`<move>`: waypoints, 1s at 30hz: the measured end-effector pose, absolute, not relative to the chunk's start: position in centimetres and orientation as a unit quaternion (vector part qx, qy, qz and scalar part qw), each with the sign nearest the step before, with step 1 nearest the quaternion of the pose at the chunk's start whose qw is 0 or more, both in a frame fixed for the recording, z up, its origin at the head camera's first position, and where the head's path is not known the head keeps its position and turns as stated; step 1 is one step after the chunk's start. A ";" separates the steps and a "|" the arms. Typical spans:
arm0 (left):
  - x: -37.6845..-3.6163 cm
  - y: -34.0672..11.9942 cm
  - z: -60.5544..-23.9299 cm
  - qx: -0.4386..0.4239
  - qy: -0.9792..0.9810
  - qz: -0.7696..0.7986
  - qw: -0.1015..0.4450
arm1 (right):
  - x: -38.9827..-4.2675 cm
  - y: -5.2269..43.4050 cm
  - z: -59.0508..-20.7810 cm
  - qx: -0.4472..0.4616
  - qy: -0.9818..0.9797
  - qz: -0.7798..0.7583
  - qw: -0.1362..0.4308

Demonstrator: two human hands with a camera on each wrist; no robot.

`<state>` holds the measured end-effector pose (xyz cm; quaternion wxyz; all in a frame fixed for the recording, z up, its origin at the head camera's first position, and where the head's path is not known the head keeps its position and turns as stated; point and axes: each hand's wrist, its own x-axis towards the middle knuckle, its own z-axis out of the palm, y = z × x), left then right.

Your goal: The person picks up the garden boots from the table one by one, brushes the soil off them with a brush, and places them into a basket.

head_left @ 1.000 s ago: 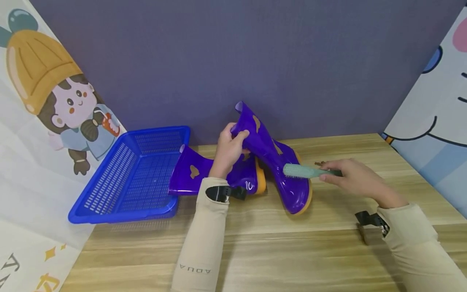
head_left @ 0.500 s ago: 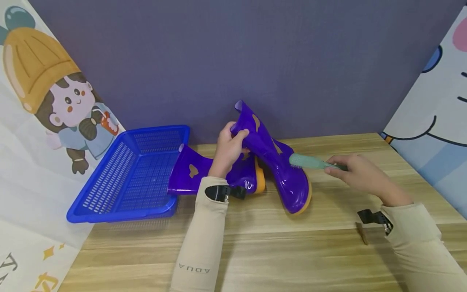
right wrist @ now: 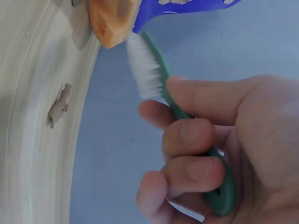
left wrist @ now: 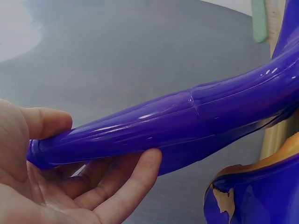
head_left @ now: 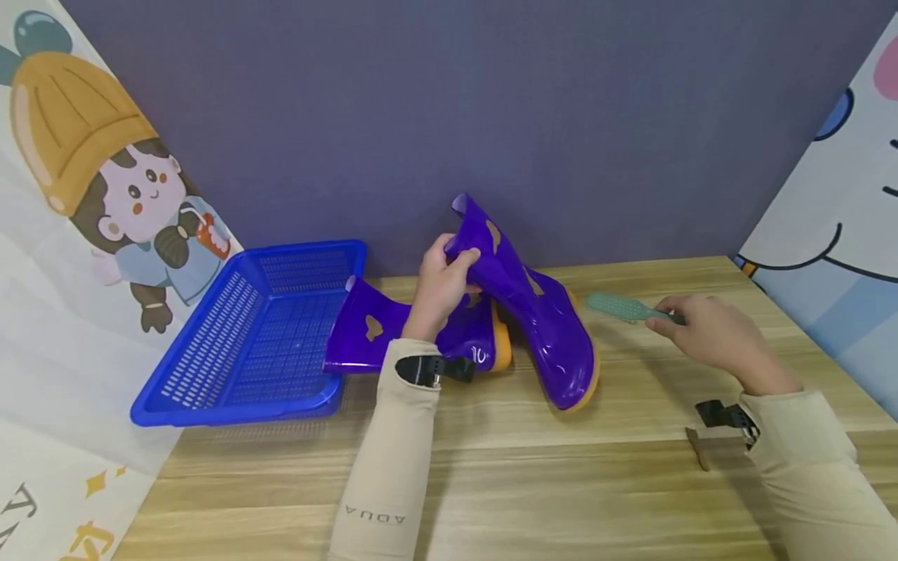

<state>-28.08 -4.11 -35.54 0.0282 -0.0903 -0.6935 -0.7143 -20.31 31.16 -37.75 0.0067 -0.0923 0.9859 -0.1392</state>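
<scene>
1. Left hand grips the shaft top of the tilted purple rain boot, thumb over the rim, fingers curled under. The boot leans, w/ only its orange-soled toe end on the counter. Risk: grip is at one end only, so a sideways push at the foot could pivot or slide the toe.
2. Right hand holds the green brush by its handle, fingers wrapped round it. Bristle head is just right of the boot and apart from it in the head view. Risk: coming in at a bad angle, the hard back would hit the glossy upper instead of the bristles.
3. Second purple boot lies on its side just behind the left wrist, shaft opening toward the blue basket. Risk: forearm could nudge it.
4. Brown fleck lies on the counter near the right sleeve; tan patches show on both boots. Risk: the sleeve could drag the bit around, or loosened bits could scatter.
5. Boot's far side is hidden, so can't tell how soiled it is.
</scene>
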 end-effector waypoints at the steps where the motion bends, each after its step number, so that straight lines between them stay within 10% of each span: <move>1: -28.1 -4.1 -35.5 -0.089 -0.694 -0.714 0.029 | -20.3 31.2 -37.7 -0.087 0.986 -0.140 0.006; 30: -27.8 -3.2 -35.5 -0.087 -0.688 -0.719 0.044 | -19.7 20.7 -38.2 -0.164 0.891 -0.416 -0.080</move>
